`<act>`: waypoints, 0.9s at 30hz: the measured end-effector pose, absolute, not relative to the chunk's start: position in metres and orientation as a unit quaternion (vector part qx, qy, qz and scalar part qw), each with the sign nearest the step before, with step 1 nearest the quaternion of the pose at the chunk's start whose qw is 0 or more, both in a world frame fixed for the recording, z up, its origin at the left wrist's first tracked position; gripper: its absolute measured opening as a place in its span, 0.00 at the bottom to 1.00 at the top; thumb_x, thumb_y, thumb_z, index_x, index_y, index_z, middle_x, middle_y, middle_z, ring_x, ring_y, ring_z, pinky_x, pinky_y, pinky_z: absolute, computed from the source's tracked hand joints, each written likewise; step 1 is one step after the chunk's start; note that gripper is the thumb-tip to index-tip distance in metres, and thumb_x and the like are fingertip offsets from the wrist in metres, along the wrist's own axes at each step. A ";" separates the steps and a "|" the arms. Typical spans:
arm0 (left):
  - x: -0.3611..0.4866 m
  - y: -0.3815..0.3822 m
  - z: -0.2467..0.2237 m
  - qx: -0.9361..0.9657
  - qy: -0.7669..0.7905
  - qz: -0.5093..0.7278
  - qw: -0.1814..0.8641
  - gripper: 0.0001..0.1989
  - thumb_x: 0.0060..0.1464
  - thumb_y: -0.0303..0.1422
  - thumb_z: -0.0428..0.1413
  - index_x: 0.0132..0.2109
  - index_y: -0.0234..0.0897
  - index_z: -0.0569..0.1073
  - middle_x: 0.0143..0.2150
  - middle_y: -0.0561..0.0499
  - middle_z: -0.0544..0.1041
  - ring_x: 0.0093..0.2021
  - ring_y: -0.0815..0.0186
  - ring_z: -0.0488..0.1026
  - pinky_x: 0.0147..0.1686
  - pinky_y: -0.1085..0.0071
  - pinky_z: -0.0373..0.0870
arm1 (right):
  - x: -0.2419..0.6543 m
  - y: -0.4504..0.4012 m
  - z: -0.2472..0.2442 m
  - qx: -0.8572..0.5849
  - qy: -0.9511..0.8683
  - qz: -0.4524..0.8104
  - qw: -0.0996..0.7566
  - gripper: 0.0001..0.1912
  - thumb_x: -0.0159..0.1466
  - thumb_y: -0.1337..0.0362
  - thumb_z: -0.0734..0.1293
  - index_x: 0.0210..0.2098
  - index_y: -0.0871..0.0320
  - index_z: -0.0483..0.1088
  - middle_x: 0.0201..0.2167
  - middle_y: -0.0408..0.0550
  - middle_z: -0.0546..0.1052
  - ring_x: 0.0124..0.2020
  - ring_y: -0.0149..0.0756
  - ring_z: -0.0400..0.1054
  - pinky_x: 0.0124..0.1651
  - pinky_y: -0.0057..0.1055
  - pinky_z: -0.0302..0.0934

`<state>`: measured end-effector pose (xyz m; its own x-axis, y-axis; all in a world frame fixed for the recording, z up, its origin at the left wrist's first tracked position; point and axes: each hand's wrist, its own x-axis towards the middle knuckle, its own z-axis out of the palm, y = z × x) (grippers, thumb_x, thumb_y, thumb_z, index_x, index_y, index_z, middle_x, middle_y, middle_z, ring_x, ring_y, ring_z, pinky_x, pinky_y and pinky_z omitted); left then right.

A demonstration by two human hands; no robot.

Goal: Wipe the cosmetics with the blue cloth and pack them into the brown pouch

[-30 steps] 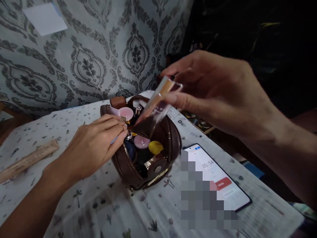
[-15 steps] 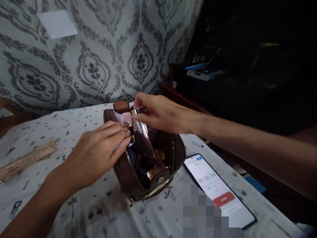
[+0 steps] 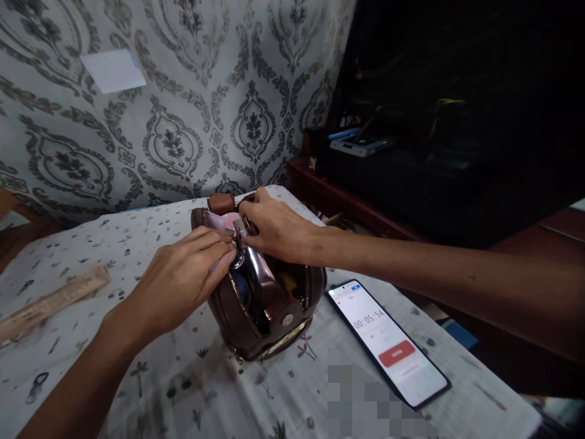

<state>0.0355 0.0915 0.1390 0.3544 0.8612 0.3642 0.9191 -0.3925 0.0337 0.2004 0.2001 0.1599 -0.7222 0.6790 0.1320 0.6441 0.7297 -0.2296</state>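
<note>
A small brown bag (image 3: 223,320) stands unzipped on the table, its gold zipper teeth showing along the front rim. My left hand (image 3: 187,262) is closed over the bag's left rim, fingertips curled inward. At the far right rim, my right hand (image 3: 276,225) has its fingers bent around the edge, with the thumb close to a shiny metallic tube (image 3: 260,268). That tube slants down into the bag among other items. Something pink (image 3: 231,219) and a dark blue item (image 3: 241,286) also show inside. The deeper contents are hidden by my hands and shadow.
A phone (image 3: 388,347) with a running timer lies right of the bag. On the left, a long beige packet (image 3: 55,302) rests on the patterned tablecloth (image 3: 150,396). Patterned wall covering rises behind. A dark red shelf edge (image 3: 320,189) runs along the right.
My right hand has shifted slightly left and down, its fingers now at the bag's rim. The bag's opening looks narrower on the right. My left hand keeps its hold.
</note>
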 end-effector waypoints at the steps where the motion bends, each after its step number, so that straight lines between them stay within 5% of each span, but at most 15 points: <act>1: 0.036 0.091 0.139 -0.818 -0.545 -0.162 0.088 0.23 0.72 0.40 0.40 0.48 0.36 0.78 0.50 0.45 0.81 0.52 0.56 0.75 0.52 0.56 0.75 | 0.201 0.196 0.159 -0.359 -0.924 0.080 0.104 0.12 0.64 0.65 0.70 0.47 0.62 0.70 0.51 0.61 0.68 0.38 0.40 0.73 0.44 0.36 0.68; 7: 0.035 0.090 0.140 -0.818 -0.548 -0.152 0.088 0.24 0.72 0.40 0.39 0.46 0.36 0.78 0.49 0.44 0.81 0.52 0.54 0.75 0.51 0.55 0.75 | 0.207 0.179 0.157 -0.341 -0.938 0.029 0.047 0.20 0.67 0.68 0.65 0.57 0.59 0.62 0.55 0.61 0.68 0.43 0.47 0.75 0.43 0.39 0.69; 11: 0.035 0.089 0.141 -0.817 -0.551 -0.153 0.075 0.24 0.72 0.40 0.39 0.47 0.36 0.78 0.49 0.45 0.80 0.53 0.54 0.75 0.53 0.54 0.74 | 0.206 0.175 0.153 -0.325 -0.945 0.032 -0.015 0.24 0.69 0.65 0.63 0.62 0.61 0.56 0.44 0.59 0.78 0.48 0.54 0.75 0.45 0.42 0.67; 16: 0.034 0.088 0.140 -0.814 -0.557 -0.151 0.068 0.25 0.72 0.40 0.38 0.47 0.36 0.78 0.49 0.45 0.80 0.52 0.54 0.74 0.52 0.53 0.74 | 0.205 0.179 0.148 -0.353 -0.928 0.111 -0.042 0.32 0.69 0.63 0.65 0.68 0.57 0.49 0.48 0.59 0.79 0.50 0.52 0.75 0.45 0.38 0.64; 21: 0.033 0.089 0.140 -0.817 -0.552 -0.150 0.080 0.25 0.72 0.40 0.38 0.46 0.36 0.79 0.51 0.44 0.80 0.53 0.54 0.74 0.51 0.54 0.75 | 0.205 0.188 0.151 -0.369 -0.918 0.142 0.026 0.29 0.67 0.59 0.67 0.64 0.57 0.57 0.50 0.57 0.78 0.52 0.49 0.74 0.47 0.35 0.63; 27: 0.034 0.088 0.140 -0.813 -0.560 -0.148 0.067 0.25 0.72 0.40 0.38 0.47 0.35 0.78 0.50 0.43 0.80 0.53 0.53 0.74 0.54 0.51 0.73 | 0.206 0.180 0.151 -0.374 -0.922 0.087 -0.049 0.19 0.68 0.58 0.64 0.56 0.59 0.66 0.51 0.60 0.77 0.52 0.50 0.73 0.46 0.36 0.65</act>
<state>0.0342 0.0883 0.1400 0.3302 0.8899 0.3148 0.9292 -0.3650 0.0572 0.2063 0.1796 0.1514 -0.7148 0.6821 -0.1544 0.6989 0.7045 -0.1234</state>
